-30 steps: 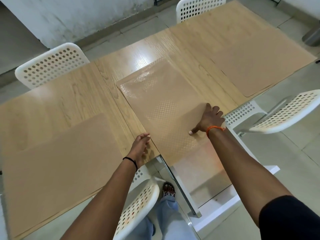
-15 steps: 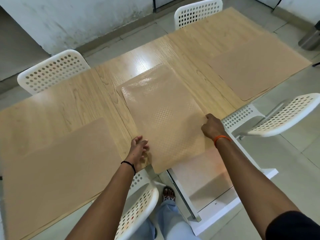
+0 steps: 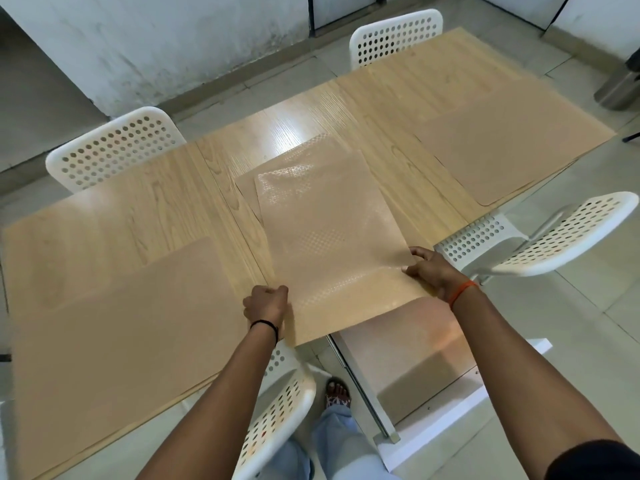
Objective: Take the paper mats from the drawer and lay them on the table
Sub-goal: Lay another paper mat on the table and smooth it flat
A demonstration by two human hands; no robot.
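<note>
Tabletop (image 3: 166, 202): long, wood-grained, running left to right, with white perforated chairs (image 3: 114, 147) on both sides.
Laid mats: one large mat (image 3: 121, 327) lies flat at the left end, another (image 3: 512, 147) at the right end; neither is being handled.
Drawer (image 3: 408, 368): pulled out below the near edge, between the arms, with what looks like more paper in it.
Middle mat (image 3: 329, 244): glossy, dot-embossed, lying on the centre of the tabletop; its near end overhangs the edge and rises off the wood. A second sheet (image 3: 247, 188) shows beneath its far left corner.
Long axis: runs straight away from the person, so the near short edge lies between both hands.
Left hand (image 3: 265, 303): fingers curled, gripping the near left corner.
Right hand (image 3: 433, 271): pinching the right edge, slightly farther along than the left.
Nearer hand: both hold it; the left sits closer to the body.
Coming move: likely a shift along that axis, both hands together, to keep it square.
</note>
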